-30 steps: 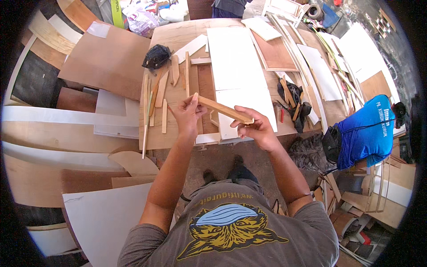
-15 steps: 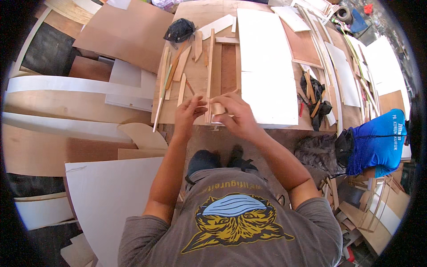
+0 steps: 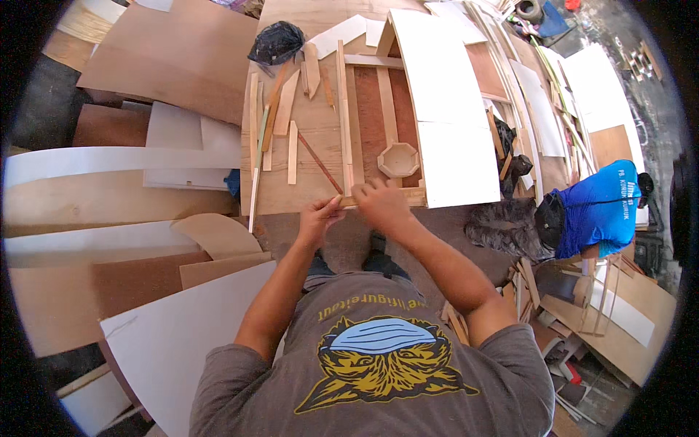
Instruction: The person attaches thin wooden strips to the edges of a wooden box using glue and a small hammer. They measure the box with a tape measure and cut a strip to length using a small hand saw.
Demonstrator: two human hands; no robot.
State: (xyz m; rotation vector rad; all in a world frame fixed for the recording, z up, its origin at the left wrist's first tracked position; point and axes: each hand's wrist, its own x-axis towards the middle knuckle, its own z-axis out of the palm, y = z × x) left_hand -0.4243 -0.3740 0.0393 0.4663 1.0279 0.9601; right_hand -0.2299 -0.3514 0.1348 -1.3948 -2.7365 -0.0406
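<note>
At the near left corner of a wooden frame (image 3: 349,109), my left hand (image 3: 321,218) is closed, its fingertips pinched at the end of the front rail. Whatever lies between them is too small to make out. My right hand (image 3: 382,209) is curled over the same front rail (image 3: 416,195), slightly blurred, hiding what its fingers grip. Just beyond it, an octagonal wooden piece (image 3: 398,159) with a hollowed middle sits inside the frame. A white panel (image 3: 448,116) covers the frame's right side. A thin reddish stick (image 3: 319,162) slants toward my left fingertips.
Loose wood strips (image 3: 293,153) and a black plastic bag (image 3: 276,44) lie on the table's left side. Large boards (image 3: 164,62) are stacked further left. At the right, a person in a blue shirt (image 3: 598,211) bends down near wood scraps (image 3: 526,284).
The light wooden piece in my right hand is out of it; an octagonal piece now shows inside the frame. Both hands have lowered to the front rail. My view has shifted.
</note>
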